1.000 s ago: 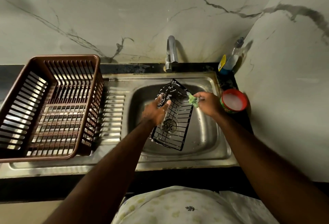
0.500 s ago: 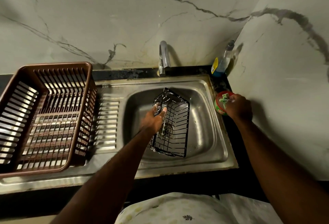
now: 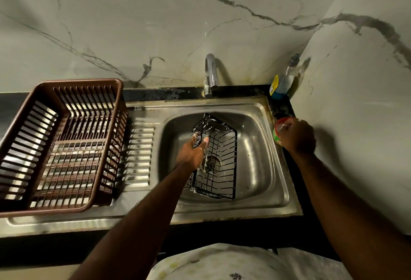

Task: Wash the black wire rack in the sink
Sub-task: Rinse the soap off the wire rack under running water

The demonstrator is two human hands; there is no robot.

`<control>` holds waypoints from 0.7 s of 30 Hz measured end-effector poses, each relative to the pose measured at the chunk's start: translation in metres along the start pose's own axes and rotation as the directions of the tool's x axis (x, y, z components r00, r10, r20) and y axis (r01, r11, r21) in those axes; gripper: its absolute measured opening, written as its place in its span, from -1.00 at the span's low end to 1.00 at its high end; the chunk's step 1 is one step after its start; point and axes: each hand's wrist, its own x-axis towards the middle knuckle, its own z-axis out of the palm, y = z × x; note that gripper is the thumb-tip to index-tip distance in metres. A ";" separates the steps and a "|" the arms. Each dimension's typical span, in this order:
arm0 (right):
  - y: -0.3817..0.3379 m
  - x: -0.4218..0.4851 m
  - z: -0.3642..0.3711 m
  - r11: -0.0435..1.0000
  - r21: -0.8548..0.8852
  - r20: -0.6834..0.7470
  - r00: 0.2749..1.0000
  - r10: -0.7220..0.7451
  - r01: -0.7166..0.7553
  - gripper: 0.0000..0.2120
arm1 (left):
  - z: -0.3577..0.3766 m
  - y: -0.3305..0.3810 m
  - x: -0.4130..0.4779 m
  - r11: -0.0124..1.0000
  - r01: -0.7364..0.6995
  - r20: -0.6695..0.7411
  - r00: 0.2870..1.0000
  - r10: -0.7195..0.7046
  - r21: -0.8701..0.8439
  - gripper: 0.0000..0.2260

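Pinching soapy black wire rack (image 3: 222,146) in sink (image 3: 244,212) between left hand (image 3: 191,153) thumb and fingers (image 3: 196,135), long axis running straight ahead of fingertips; right hand (image 3: 299,138) farther right over soap tub (image 3: 276,135), fingers hidden.

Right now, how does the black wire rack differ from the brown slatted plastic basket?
The black wire rack is thin wire; the brown slatted plastic basket is thick-ribbed and looks larger.
The rack stands tilted in the steel sink basin, in the grip of the left hand; the basket sits flat on the drainboard, untouched.
The rack carries white suds; the basket shows none.
Both are rectangular, open-topped and empty.
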 end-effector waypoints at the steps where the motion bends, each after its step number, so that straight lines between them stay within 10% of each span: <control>1: -0.006 -0.002 0.002 0.999 -0.002 -0.022 0.999 -0.048 0.048 -0.69 | 0.000 -0.003 0.003 1.000 0.011 -0.003 1.000 -0.011 -0.021 -0.36; 8: -0.071 -0.011 0.038 0.942 0.282 0.067 0.976 -0.207 0.180 -0.83 | -0.007 -0.008 0.002 0.990 0.075 -0.035 0.996 -0.080 -0.117 -0.56; 21: -0.191 0.030 0.084 0.929 0.351 0.476 0.832 -0.285 0.118 -0.25 | -0.026 -0.016 0.020 0.952 0.109 -0.006 0.993 -0.115 -0.285 -0.55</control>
